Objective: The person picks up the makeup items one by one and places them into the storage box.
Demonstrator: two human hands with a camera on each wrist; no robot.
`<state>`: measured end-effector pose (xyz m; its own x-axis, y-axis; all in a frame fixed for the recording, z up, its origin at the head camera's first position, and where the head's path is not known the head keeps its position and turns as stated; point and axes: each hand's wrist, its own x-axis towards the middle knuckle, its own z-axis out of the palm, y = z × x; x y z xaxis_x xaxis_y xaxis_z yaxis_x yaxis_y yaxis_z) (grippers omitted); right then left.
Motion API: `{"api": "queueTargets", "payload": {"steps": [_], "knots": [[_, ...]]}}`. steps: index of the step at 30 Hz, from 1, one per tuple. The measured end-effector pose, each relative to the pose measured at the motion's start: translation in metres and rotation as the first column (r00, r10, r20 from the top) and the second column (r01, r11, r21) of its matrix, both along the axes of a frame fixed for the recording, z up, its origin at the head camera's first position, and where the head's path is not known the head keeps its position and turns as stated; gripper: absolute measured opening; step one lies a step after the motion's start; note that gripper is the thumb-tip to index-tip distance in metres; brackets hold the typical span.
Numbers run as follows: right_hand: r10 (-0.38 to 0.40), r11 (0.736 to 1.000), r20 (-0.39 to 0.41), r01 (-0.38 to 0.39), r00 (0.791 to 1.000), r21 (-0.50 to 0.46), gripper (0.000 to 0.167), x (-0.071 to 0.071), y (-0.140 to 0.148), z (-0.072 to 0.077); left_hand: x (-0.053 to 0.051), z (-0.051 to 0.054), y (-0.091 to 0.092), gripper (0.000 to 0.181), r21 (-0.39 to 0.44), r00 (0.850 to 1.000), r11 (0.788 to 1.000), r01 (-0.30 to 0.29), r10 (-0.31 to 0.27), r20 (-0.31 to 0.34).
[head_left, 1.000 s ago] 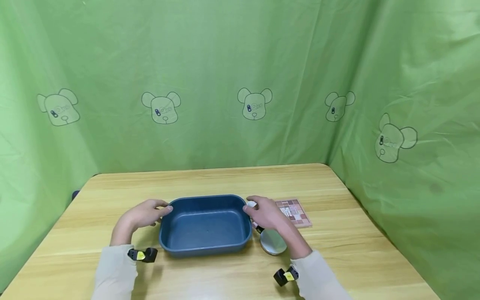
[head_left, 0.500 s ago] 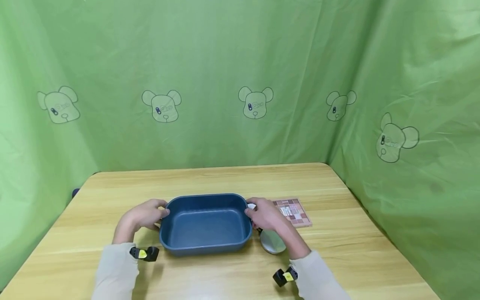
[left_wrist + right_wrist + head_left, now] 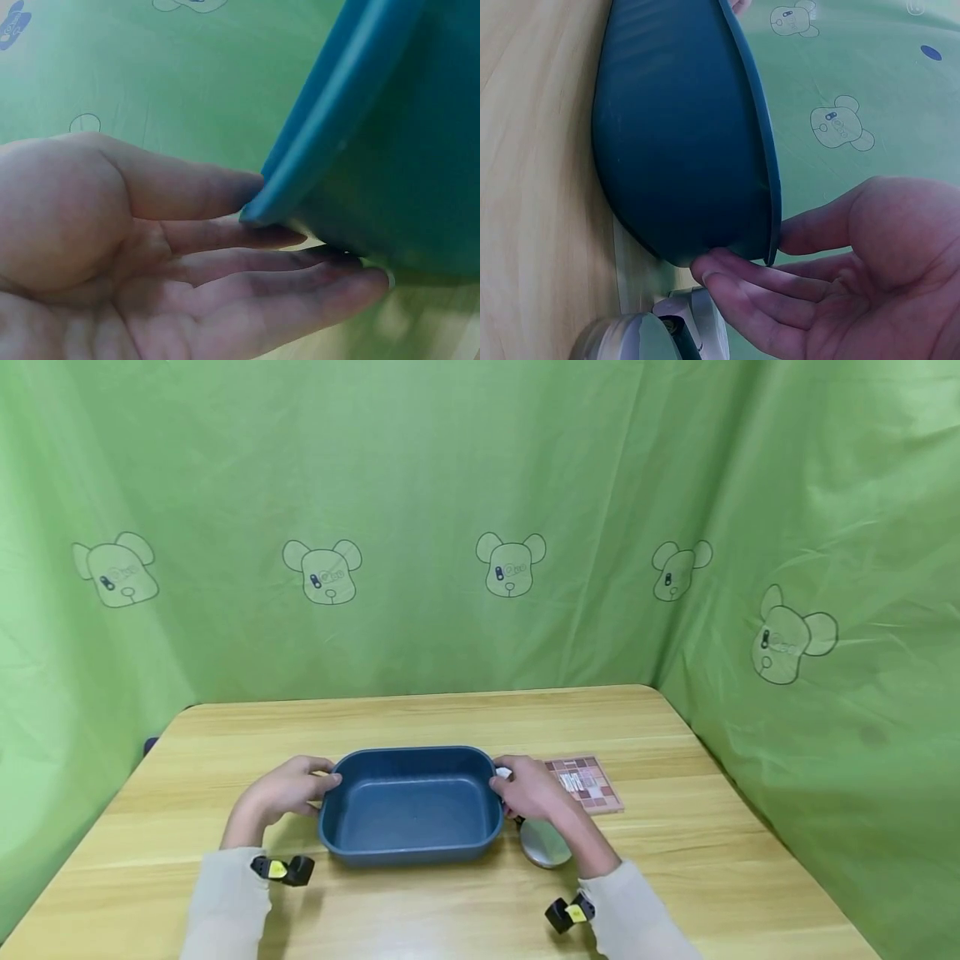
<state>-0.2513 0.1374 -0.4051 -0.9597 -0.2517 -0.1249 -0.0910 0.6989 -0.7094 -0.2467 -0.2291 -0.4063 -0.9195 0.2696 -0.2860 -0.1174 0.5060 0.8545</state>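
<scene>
A dark blue rectangular plastic basin (image 3: 412,818) stands on the table in the head view, with nothing in it. My left hand (image 3: 288,789) grips its left rim, the thumb on the edge and the other fingers under it. The left wrist view shows that hand (image 3: 180,255) close up against the basin rim (image 3: 322,127). On the opposite side, my right hand (image 3: 532,789) holds the right rim. In the right wrist view its thumb meets the edge, and the fingertips (image 3: 712,262) press the outer wall of the basin (image 3: 682,135).
Right of the basin lie a round mirror-like disc (image 3: 545,843) and a pink checkered flat case (image 3: 588,785). A white object (image 3: 503,772) is mostly hidden by my right hand. The wooden table (image 3: 420,910) is bordered by green curtains (image 3: 420,635).
Both hands have settled closer on the basin's rim, the right fingers drawing in. The basin itself has barely moved, and the things on the right stay in place.
</scene>
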Motion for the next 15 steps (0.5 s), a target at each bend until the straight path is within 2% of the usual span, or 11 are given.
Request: {"api": "queueTargets", "payload": {"steps": [9,15], "knots": [[-0.005,1.0,0.008,0.005,1.0,0.002,0.042,0.0025,-0.0024,0.0015,0.0027,-0.0029,-0.0057,0.045,0.1,0.998,0.994,0.053,-0.055,0.013],[0.002,1.0,0.007,-0.002,1.0,0.002,0.041,0.0026,-0.0013,0.0011,0.0022,-0.0073,-0.0094,0.055,0.145,0.998,0.988,0.053,-0.057,0.019]]}}
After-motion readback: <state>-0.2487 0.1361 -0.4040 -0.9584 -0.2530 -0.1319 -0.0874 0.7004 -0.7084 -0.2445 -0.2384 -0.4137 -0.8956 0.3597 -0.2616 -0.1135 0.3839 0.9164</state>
